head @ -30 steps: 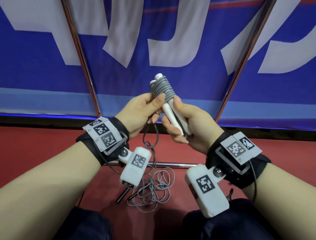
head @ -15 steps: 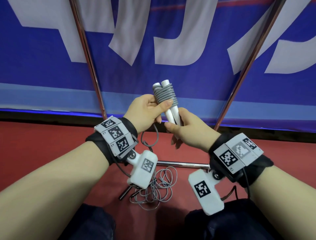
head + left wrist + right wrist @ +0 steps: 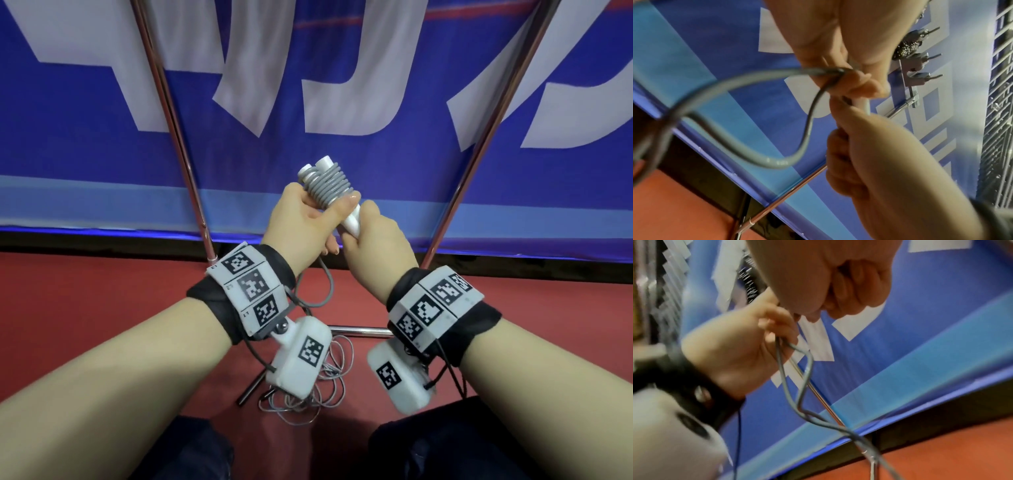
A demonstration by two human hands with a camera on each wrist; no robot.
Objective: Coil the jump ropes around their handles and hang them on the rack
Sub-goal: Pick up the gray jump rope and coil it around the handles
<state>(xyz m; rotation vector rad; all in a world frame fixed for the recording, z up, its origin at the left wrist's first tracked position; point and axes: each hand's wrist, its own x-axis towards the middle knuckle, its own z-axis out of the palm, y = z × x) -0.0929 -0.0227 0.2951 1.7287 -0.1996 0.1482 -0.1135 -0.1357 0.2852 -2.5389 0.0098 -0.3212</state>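
Note:
Two white handles point(image 3: 352, 222) are held together upright, with grey rope coil point(image 3: 327, 186) wound round their top. My left hand point(image 3: 308, 219) grips the coil, thumb across its lowest turns, and pinches the loose grey rope point(image 3: 838, 71) below it. My right hand point(image 3: 373, 240) is curled round the handles' lower end, its back toward me. The loose rope point(image 3: 325, 284) loops down from the left hand to a tangled pile point(image 3: 318, 387) on the floor. In the right wrist view the left hand point(image 3: 746, 345) holds the rope point(image 3: 807, 369) under the fisted right hand point(image 3: 828, 280).
The rack's two chrome poles point(image 3: 171, 120) point(image 3: 479, 137) slant up before a blue banner; its base bar point(image 3: 359, 330) lies on the red floor. In the left wrist view, rack hooks point(image 3: 920, 76) stick out high up, with a dark coiled rope point(image 3: 906, 47) hanging on one.
The right hand has turned over on the handles, so its back now faces me. The bundle has tilted left at the top, and both hands sit closer together.

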